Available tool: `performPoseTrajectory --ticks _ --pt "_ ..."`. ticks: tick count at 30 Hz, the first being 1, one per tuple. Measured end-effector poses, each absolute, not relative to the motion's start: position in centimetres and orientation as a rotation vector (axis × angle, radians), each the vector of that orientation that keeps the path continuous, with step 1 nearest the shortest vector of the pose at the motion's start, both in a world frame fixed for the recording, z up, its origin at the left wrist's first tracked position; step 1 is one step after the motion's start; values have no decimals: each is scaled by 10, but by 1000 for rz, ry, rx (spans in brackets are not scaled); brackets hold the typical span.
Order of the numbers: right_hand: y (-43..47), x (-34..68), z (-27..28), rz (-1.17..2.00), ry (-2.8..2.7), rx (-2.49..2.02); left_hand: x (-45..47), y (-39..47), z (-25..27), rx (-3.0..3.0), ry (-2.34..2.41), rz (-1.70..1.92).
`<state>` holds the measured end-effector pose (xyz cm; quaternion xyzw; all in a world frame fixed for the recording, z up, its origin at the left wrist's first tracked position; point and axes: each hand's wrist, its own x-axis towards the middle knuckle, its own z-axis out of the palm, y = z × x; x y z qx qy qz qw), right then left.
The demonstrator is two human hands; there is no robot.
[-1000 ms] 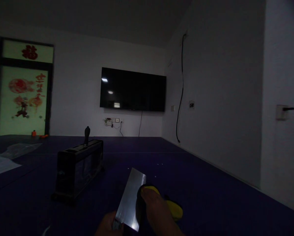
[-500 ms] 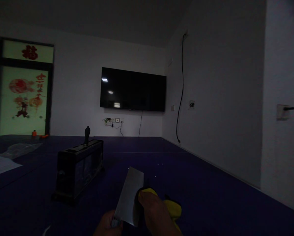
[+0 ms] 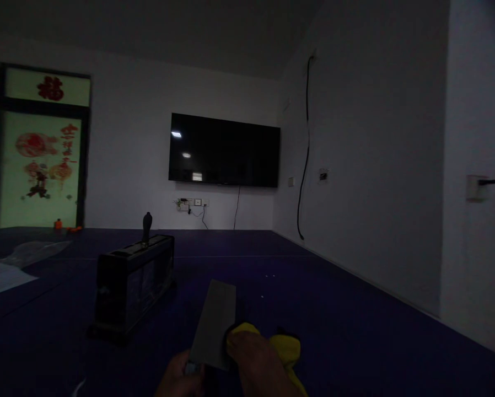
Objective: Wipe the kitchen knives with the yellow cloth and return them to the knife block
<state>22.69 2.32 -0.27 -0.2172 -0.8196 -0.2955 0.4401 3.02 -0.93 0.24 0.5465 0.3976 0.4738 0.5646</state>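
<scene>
A cleaver (image 3: 214, 320) with a broad grey blade tilts up and away from me, low in the middle of the head view. My left hand (image 3: 179, 377) is closed round its handle, of which only a small part shows. Against the blade's right side my right hand (image 3: 258, 355) presses a bunched yellow and dark cloth (image 3: 286, 348), closed on it. Part of the cloth hangs out to the right of the hand. Fingers and palm cover the rest of the cloth and the blade's lower right edge.
On the dark blue table (image 3: 346, 331) a black box-shaped device (image 3: 135, 286) with an upright knob stands left of the cleaver. White paper (image 3: 3, 278), clear plastic (image 3: 36, 252) and small orange items (image 3: 58, 224) lie further left. A wall borders the right side.
The cleaver has shifted slightly left and its blade has turned, losing its bright reflection. My right hand and the cloth have moved slightly left along with it.
</scene>
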Motion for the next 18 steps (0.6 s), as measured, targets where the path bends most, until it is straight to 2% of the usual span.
performPoseTrajectory --ticks 8,18 --pt "31 226 -14 -827 -2085 -477 31 0 -17 1190 930 1199" --pt "7 215 15 -833 -1977 -344 32 0 -16 1159 982 1239"
